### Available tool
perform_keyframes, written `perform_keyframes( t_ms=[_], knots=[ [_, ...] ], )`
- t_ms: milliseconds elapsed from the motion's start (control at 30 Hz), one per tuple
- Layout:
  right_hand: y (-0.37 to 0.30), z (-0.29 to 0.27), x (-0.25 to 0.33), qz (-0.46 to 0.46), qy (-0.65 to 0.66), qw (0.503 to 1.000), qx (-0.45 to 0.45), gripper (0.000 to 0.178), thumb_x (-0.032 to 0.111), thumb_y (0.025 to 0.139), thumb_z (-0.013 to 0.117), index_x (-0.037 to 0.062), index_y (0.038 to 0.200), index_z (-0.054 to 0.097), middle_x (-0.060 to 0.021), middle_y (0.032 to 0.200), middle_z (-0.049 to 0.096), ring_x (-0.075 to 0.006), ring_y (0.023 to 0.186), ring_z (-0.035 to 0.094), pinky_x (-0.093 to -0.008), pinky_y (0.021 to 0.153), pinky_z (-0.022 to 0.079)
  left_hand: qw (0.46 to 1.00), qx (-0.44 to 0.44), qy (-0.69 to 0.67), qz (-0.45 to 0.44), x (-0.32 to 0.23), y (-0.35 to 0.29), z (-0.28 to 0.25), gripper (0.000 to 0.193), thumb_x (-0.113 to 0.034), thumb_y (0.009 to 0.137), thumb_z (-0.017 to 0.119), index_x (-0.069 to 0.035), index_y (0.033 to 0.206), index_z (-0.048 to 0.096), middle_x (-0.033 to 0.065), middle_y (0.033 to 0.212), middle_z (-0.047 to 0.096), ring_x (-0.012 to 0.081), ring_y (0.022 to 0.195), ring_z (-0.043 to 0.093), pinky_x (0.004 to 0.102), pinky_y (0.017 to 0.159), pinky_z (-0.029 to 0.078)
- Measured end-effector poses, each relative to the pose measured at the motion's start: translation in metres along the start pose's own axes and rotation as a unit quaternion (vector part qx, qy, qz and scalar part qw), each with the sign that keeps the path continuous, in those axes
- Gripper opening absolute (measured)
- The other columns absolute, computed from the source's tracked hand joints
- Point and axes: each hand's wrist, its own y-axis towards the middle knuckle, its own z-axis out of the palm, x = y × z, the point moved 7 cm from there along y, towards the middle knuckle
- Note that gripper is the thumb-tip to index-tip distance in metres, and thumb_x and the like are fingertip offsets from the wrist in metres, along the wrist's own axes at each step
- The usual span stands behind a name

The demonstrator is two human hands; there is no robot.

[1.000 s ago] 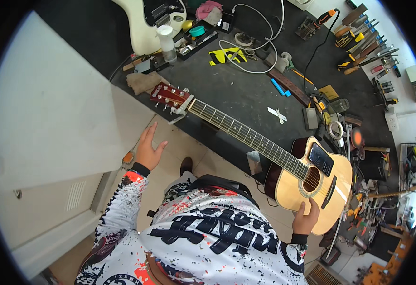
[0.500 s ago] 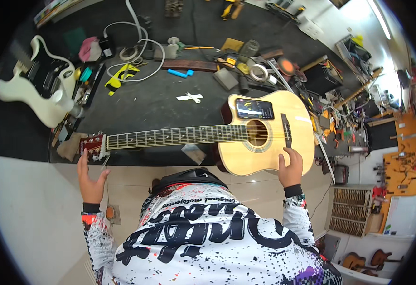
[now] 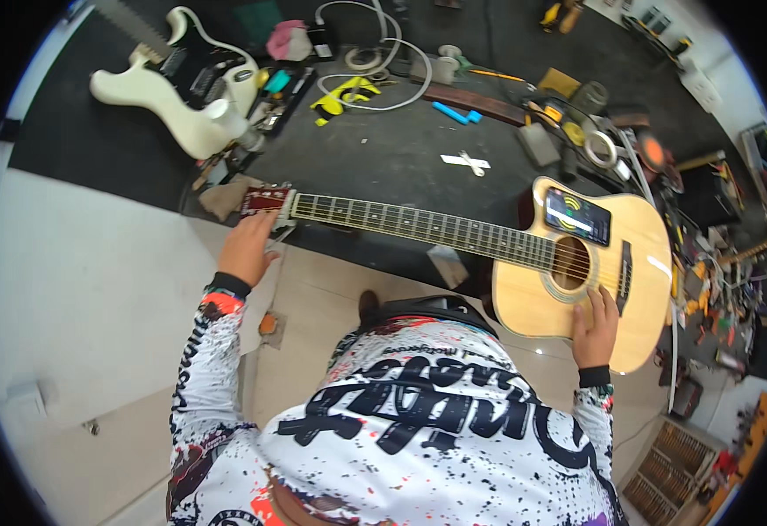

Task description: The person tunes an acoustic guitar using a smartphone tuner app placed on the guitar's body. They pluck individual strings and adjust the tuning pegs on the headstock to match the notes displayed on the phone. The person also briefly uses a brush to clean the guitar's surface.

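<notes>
An acoustic guitar (image 3: 524,307) with a pale wooden top lies face up along the bench's near edge, its neck pointing left. My left hand (image 3: 248,250) reaches the reddish headstock (image 3: 265,201), fingers extended by the near-side tuning pegs and thumb apart; whether it touches a peg I cannot tell. Over the guitar's body, my right hand (image 3: 596,329) has its fingers apart, tips by the strings between the sound hole (image 3: 570,263) and the bridge (image 3: 624,279). A phone (image 3: 578,216) with a lit dark screen rests on the upper body beside the fretboard.
A brown cloth (image 3: 224,200) lies beyond the headstock. A white electric guitar body (image 3: 151,95) sits at far left. Behind the neck are a blue crank-shaped tool (image 3: 456,113), a white strip (image 3: 466,163) and a looped cable (image 3: 423,74). Tape rolls (image 3: 600,149) and tools crowd the right.
The view has swung left, so the bench appears shifted right and tilted. My left hand has moved up to the headstock; my right hand has come over the body towards the sound hole.
</notes>
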Motion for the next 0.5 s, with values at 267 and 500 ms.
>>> perform_keyframes(
  t_ms=[267,500],
  knots=[
    [-0.003,0.011,0.002,0.027,0.001,0.999,0.028,0.047,0.015,0.090,0.067,0.0050,0.134,0.056,-0.0237,0.143,0.045,-0.0409,0.131,0.043,-0.0471,0.109,0.036,0.993,0.058,0.107,0.009,-0.001,-0.002,-0.002,0.063,-0.023,0.069,0.084,-0.006,0.124,0.057,0.0094,0.119,0.061,0.0274,0.113,0.056,0.0396,0.089,0.046],
    [-0.006,0.016,0.009,0.011,-0.025,0.999,0.020,0.048,0.019,0.091,0.066,0.0057,0.136,0.055,-0.0236,0.144,0.045,-0.0414,0.131,0.043,-0.0481,0.109,0.035,0.995,0.027,0.083,0.047,-0.004,-0.002,-0.008,0.069,-0.024,0.067,0.086,-0.007,0.126,0.056,0.0094,0.121,0.061,0.0284,0.114,0.056,0.0398,0.091,0.046]
  ],
)
